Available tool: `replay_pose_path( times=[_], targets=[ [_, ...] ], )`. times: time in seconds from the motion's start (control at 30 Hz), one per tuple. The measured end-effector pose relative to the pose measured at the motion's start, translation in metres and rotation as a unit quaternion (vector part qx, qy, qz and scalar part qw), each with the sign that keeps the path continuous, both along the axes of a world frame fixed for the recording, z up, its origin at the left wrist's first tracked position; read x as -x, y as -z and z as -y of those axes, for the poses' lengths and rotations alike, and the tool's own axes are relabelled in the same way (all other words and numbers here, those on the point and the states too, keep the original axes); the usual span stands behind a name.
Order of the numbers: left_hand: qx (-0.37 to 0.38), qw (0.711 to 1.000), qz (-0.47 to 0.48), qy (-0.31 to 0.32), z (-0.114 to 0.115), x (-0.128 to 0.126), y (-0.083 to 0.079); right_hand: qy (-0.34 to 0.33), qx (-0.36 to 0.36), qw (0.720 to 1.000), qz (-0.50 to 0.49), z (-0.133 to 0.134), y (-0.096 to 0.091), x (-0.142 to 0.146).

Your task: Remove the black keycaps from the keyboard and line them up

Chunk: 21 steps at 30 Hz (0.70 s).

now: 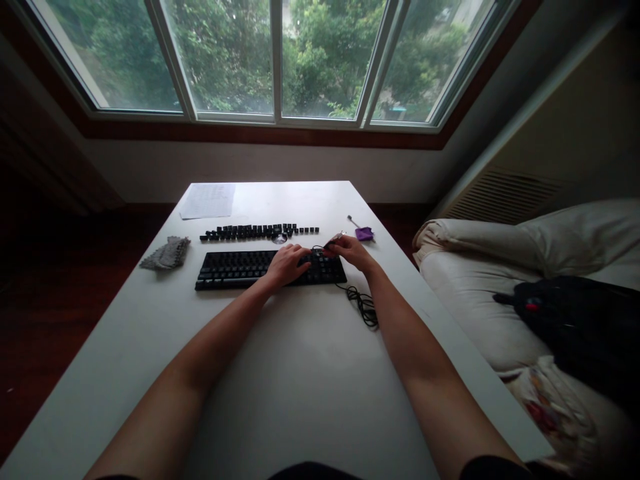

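Observation:
A black keyboard (pixel 235 268) lies across the far half of the white table (pixel 300 373). My left hand (pixel 286 264) rests on its right part, fingers curled down onto the keys. My right hand (pixel 350 251) hovers at the keyboard's right end, pinching a small dark tool with a pale tip (pixel 334 241). Behind the keyboard several loose black keycaps (pixel 255 231) lie in rows. The keyboard's black cable (pixel 364 305) coils on the table just right of my right wrist.
A grey folded cloth (pixel 167 254) sits left of the keyboard, a sheet of paper (pixel 209 200) at the far left corner, a small purple object (pixel 364 233) at the far right. A white sofa (pixel 505 293) with a dark bag (pixel 580 327) stands to the right.

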<state>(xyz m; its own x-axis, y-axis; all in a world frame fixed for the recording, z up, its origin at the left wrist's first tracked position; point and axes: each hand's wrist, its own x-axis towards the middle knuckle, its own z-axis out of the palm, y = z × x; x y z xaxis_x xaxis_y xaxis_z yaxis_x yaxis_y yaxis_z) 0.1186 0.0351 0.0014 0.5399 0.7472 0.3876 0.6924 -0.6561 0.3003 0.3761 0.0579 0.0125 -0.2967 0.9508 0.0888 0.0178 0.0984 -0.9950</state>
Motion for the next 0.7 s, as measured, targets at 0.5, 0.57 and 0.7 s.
replay_pose_path(
  times=[0.5, 0.57, 0.7],
  targets=[
    [0.021, 0.999, 0.019, -0.016, 0.004, 0.000, -0.006, -0.016, -0.031, 0.999, 0.015, 0.016, -0.015, 0.046],
    [0.038, 0.999, 0.034, -0.018, 0.003, 0.001, -0.004, -0.011, -0.031, 0.999, 0.028, 0.016, -0.012, 0.047],
    [0.071, 0.994, 0.076, -0.026, -0.001, 0.003, -0.001, -0.004, -0.028, 0.998, 0.047, 0.012, -0.006, 0.048]
  ],
)
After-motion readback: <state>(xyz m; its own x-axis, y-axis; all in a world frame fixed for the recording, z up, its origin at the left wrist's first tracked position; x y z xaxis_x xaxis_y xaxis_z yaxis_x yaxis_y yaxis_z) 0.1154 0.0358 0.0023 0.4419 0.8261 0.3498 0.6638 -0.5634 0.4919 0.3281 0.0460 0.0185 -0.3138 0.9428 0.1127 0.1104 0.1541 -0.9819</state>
